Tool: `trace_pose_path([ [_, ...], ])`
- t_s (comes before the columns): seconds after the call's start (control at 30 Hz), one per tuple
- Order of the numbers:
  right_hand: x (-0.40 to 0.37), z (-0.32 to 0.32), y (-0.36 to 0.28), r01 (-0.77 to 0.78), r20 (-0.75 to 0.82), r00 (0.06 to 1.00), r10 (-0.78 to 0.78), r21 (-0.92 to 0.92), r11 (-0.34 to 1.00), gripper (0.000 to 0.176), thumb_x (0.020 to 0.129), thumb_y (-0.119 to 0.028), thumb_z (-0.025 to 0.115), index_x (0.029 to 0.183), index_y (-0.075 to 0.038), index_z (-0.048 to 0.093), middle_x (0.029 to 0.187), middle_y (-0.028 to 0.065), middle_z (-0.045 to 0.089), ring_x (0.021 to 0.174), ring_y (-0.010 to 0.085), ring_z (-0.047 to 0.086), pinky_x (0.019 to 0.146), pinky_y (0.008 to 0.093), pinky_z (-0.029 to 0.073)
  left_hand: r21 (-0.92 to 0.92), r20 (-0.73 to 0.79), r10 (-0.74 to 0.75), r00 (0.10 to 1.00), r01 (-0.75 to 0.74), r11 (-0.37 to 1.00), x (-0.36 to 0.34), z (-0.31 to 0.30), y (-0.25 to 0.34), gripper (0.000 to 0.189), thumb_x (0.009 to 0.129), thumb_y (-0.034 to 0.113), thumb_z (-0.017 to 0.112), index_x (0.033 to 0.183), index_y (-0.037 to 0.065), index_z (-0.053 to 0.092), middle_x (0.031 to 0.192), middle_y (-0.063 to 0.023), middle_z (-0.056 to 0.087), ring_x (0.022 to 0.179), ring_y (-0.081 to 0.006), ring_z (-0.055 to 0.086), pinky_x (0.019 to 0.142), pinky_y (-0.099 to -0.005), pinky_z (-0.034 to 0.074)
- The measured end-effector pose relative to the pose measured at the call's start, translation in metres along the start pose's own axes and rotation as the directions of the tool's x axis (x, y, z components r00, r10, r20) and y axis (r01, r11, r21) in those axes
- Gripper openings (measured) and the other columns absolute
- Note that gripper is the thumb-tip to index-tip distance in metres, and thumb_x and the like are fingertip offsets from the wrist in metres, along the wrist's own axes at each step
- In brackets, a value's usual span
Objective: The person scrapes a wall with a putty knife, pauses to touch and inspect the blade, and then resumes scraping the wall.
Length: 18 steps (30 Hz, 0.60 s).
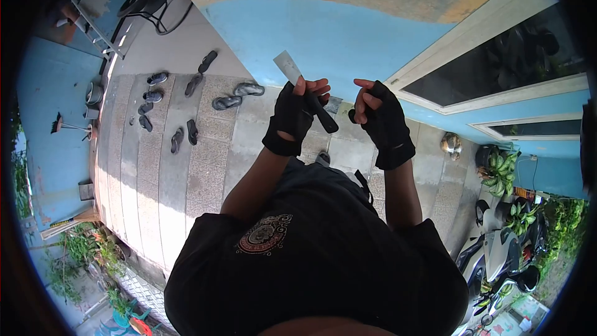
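Gloved left hand grip, black-handled scraper

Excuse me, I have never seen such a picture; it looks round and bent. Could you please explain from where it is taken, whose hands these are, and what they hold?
There is no machine here. One camera sits on a person's head and looks forward and down, and its wide lens bends the edges. The black shirt at the bottom is the wearer's own. Both hands wear black fingerless gloves. The left hand grips a scraper with a flat metal blade and a dark handle. The right hand has its fingers curled; I cannot tell if it holds something. Below is a tiled floor with several sandals, beside a blue wall.
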State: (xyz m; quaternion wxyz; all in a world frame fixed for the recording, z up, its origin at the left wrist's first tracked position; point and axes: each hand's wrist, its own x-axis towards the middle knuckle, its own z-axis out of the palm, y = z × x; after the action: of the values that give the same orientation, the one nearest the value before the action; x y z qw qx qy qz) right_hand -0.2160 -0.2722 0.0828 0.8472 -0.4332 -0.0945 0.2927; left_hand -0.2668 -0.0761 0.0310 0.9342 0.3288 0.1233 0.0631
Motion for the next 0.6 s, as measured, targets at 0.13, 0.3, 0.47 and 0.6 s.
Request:
trace_pose_path([
  [0.13,0.011,0.004,0.016,-0.075,-0.079,0.994,0.075,-0.004,0.997,0.03,0.095,-0.008,0.05,0.123,0.001,0.055,0.073,0.0058,0.054,0.057,0.0152,0.049,0.061,0.0303,0.042,-0.014,0.039,-0.004,0.999,0.005,1.0,0.012,-0.002,0.01,0.035,0.094,0.039,0.06,0.1,0.004,0.057,0.111,-0.0173,0.064,0.106,-0.0314,0.061,0.095,-0.0479,0.049],
  [0.3,0.044,0.027,0.032,-0.085,-0.075,0.993,0.088,0.038,0.996,0.034,0.095,-0.011,0.052,0.127,0.001,0.052,0.076,0.0062,0.055,0.058,0.0144,0.049,0.058,0.0295,0.042,-0.006,0.048,-0.048,0.998,0.049,0.999,0.036,-0.021,0.041,0.034,0.096,0.038,0.058,0.101,0.004,0.056,0.112,-0.0181,0.064,0.105,-0.0313,0.061,0.095,-0.0468,0.049],
  [0.47,0.089,0.06,0.057,-0.114,-0.079,0.99,0.116,0.025,0.993,0.038,0.094,-0.009,0.05,0.131,0.003,0.049,0.075,0.0063,0.054,0.059,0.0157,0.051,0.062,0.0316,0.043,0.041,0.059,-0.04,0.997,0.037,0.998,0.056,-0.043,0.09,0.032,0.097,0.037,0.057,0.099,0.005,0.055,0.111,-0.0182,0.064,0.104,-0.0309,0.062,0.095,-0.0459,0.049],
  [0.6,0.126,0.086,0.071,-0.102,-0.049,0.993,0.104,0.035,0.994,0.043,0.094,-0.009,0.05,0.135,0.002,0.045,0.076,0.0065,0.054,0.059,0.0153,0.05,0.062,0.0315,0.043,0.065,0.036,-0.019,0.999,0.016,0.998,0.073,-0.068,0.128,0.032,0.097,0.037,0.055,0.099,0.004,0.054,0.112,-0.018,0.064,0.104,-0.0303,0.062,0.094,-0.0451,0.049],
])
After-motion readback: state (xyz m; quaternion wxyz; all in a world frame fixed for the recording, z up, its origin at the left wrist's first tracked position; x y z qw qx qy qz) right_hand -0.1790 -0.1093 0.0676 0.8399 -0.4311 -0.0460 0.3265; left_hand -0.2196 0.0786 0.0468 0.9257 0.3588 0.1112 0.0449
